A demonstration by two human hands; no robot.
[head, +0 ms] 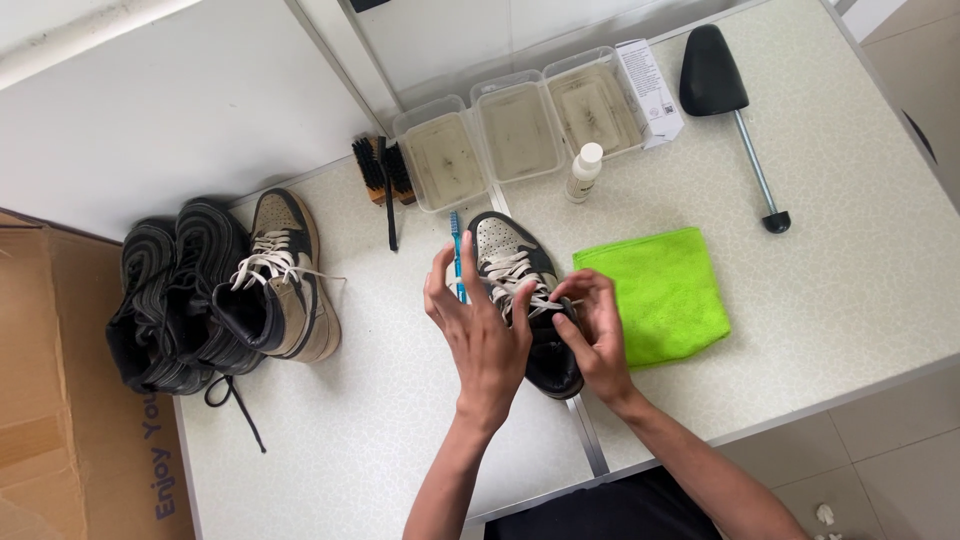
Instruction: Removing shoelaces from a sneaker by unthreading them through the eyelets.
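A black and beige high-top sneaker with white laces stands on the pale table, toe pointing away from me. My left hand rests against its left side near the collar, fingers spread and raised. My right hand pinches the white laces at the top of the tongue. A blue toothbrush lies just left of the shoe, partly behind my left fingers.
A green cloth lies right of the shoe. Three shallow plastic tubs, a small white bottle, two brushes and a black shoe tree sit behind. More sneakers stand left, beside a cardboard box.
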